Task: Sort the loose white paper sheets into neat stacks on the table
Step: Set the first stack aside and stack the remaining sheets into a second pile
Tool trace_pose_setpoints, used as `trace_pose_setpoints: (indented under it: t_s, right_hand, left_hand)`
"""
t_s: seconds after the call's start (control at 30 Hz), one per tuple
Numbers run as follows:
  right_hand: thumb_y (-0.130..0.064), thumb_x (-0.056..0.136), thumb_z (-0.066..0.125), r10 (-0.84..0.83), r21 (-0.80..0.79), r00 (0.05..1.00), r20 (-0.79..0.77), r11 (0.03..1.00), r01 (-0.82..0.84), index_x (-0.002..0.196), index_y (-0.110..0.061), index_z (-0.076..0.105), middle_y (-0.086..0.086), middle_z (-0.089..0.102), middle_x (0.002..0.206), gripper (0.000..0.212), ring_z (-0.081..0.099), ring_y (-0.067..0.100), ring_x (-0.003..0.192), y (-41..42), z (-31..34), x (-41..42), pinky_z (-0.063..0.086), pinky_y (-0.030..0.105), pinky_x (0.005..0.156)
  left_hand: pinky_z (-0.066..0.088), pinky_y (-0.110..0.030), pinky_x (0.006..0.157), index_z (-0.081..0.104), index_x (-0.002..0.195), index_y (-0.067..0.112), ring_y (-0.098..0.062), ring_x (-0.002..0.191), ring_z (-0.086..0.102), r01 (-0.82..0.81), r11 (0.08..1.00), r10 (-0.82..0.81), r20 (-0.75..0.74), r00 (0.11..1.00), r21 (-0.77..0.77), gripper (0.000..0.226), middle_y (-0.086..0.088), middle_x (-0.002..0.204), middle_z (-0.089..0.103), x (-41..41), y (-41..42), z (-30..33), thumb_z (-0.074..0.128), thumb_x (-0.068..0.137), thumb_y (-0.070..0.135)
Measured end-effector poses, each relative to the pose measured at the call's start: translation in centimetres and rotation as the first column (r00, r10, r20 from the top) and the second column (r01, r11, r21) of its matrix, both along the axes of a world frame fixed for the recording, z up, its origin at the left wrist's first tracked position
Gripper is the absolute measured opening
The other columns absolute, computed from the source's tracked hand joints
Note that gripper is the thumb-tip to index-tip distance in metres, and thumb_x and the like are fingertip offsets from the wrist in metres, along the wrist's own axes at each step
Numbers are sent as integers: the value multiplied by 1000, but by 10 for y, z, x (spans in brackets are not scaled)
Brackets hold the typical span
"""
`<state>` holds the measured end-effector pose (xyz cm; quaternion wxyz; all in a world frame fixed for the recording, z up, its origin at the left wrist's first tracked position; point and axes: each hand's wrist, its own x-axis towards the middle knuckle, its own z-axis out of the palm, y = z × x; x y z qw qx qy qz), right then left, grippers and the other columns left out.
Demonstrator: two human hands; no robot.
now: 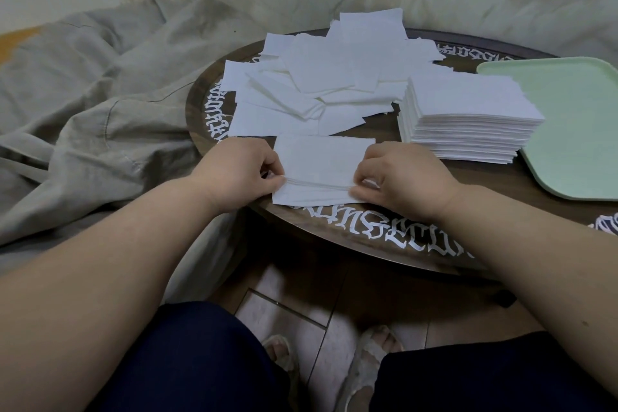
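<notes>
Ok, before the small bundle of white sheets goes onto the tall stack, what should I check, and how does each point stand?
1. Left hand pinches the small bundle of white paper sheets: ok.
2. Right hand pinches its other end: ok.
3. Bundle edges squared: not ok, lower sheets stick out.
4. Tall neat stack of white sheets top free: ok.
5. Pale green plastic tray apart from the stack: cannot tell.
6. Loose pile of white sheets remains unsorted: ok.
</notes>
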<state>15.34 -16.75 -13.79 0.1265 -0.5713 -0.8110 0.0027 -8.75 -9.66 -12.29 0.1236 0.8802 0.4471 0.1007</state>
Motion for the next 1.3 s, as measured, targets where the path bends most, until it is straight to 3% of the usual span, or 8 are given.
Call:
trace_pose_setpoints:
  t_s: [0.3,0.43,0.6,0.73,0.97,1.07,1.2,1.3]
  right_hand:
    - [-34,88,55,-36,2,999,2,999,36,84,-19,71,-1,64,83,22,61,25,78,-3,5,-2,50,37,62]
    - [-32,90,53,-62,-14,998,-10,998,62,86,-17,70,-1,65,84,23,60,25,78,-2,6,-4,49,36,64]
    - [-33,89,57,-89,-43,991,-96,995,85,91,-18,70,-3,66,88,19,61,21,82,-2,7,-2,49,36,71]
    - [-39,85,62,-90,-91,995,-52,992,85,106,-22,65,-8,64,100,27,59,17,90,-3,11,1,45,31,76]
    - [-11,85,65,-107,129,974,-202,982,134,93,-9,73,8,70,92,12,65,30,80,0,11,12,52,37,72]
    - [-16,87,63,-97,22,982,-164,995,102,90,-9,74,7,69,94,13,64,28,84,-2,7,17,51,38,75]
    - [-22,87,62,-131,-79,980,-152,990,120,93,-14,71,0,69,92,13,62,21,85,-4,10,19,48,33,76]
    - [-23,86,63,-133,-65,975,-176,990,124,94,-18,71,-4,68,91,13,61,17,82,-5,11,18,45,29,72]
  left_hand:
    - [47,-29,75,73,82,19,-14,78,62,-70,997,68,57,996,31,7,6,81,69,2,-3,-1,66,82,22]
    - [47,-33,81,70,86,24,-14,86,60,-29,999,30,27,999,-16,15,5,89,66,1,-2,-2,73,76,34]
    - [47,-32,80,70,89,23,-17,89,60,-3,999,2,6,1000,36,10,4,93,67,5,-3,-1,69,80,26]
    - [48,-32,79,71,90,23,-15,87,62,-46,998,45,28,999,41,9,6,90,69,5,-3,-1,66,84,24]
    - [45,-32,71,62,76,19,-15,73,58,-47,994,33,141,989,96,11,7,73,61,7,-7,3,72,79,21]
    - [47,-29,70,61,73,21,-13,71,59,16,1000,-18,74,997,19,12,6,71,63,7,-8,3,72,76,18]
    - [39,-12,65,60,71,25,-7,71,58,33,998,-33,0,999,-53,15,7,74,65,5,-9,2,71,76,17]
    - [44,-24,70,60,71,25,-10,73,58,6,1000,-6,15,1000,-25,14,7,76,66,4,-8,4,69,76,16]
